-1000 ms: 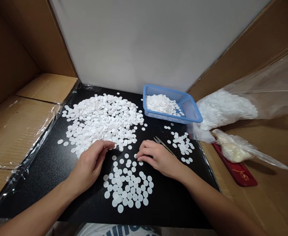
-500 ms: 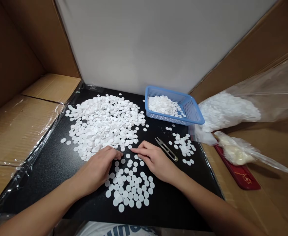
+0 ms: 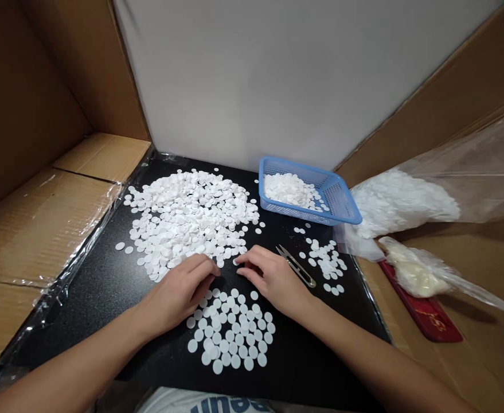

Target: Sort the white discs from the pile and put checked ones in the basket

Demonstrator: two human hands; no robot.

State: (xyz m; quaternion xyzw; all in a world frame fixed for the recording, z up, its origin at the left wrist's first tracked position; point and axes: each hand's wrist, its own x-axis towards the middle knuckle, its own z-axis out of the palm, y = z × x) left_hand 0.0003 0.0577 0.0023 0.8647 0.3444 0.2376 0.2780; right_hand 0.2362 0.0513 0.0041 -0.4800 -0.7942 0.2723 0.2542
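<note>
We join the work at a black speckled desk (image 3: pixel 92 292), reading it as a clock with twelve at the pale grey wall (image 3: pixel 234 86). And there they are: small, flat, round white discs everywhere we look! The broad heap of discs (image 3: pixel 191 218) sits at eleven o'clock, piled thick, while a looser spread of discs (image 3: pixel 233 347) lies at six, many overlapping.

Our left hand (image 3: pixel 185 289), its forearm at eight o'clock, curls just above the top of that spread; its fingertips are bunched, and we cannot tell whether that grip has a disc. Our right hand (image 3: pixel 273 281), forearm at four, shows a loose grip, thumb and forefinger parted, the forefinger right at a single white disc (image 3: pixel 235 262) beside the heap's lower edge.

Over at three o'clock we have slim silver metal thread snips (image 3: pixel 297 265), and just past them a small cluster of discs (image 3: pixel 328 263). Between one and two stands a blue perforated plastic basket (image 3: pixel 309 215), discs piled at its left end. Farther out at two o'clock, a clear plastic bag (image 3: pixel 406 198) bulges with white pieces.
</note>
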